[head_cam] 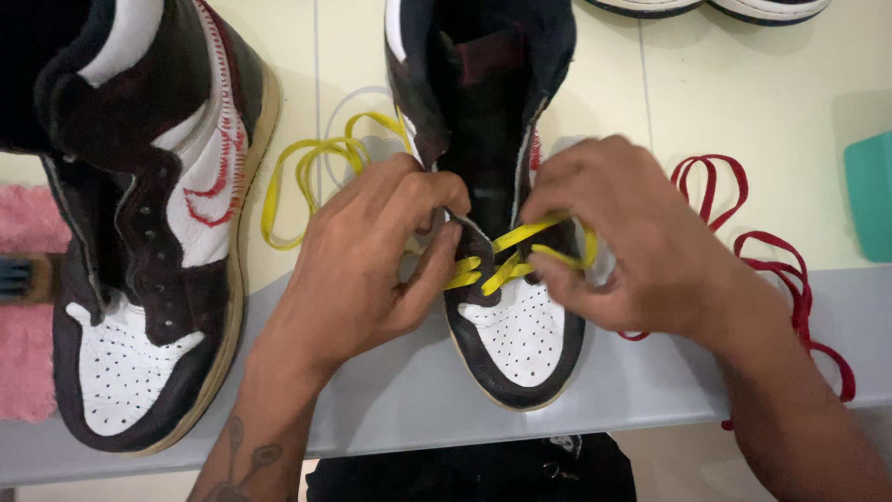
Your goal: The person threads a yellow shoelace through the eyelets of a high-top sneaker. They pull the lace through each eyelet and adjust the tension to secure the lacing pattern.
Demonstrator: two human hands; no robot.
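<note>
Our left hand (367,256) pinches the yellow lace (520,249) at the eyelets, and our right hand (623,246) has its grip closed on the lace's other run, over the middle sneaker (506,232) on the worktop (418,390). We judge the lace could twist or slip an eyelet if tension drops. An unlaced sneaker (149,232) stands left; a red lace (780,270) lies right.

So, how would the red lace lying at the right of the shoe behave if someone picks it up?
The red lace lies in loose loops, so it is probably floppy and would hang limp. It looks thin and flat, so likely very light. Its overlapping loops might tangle when lifted.
</note>
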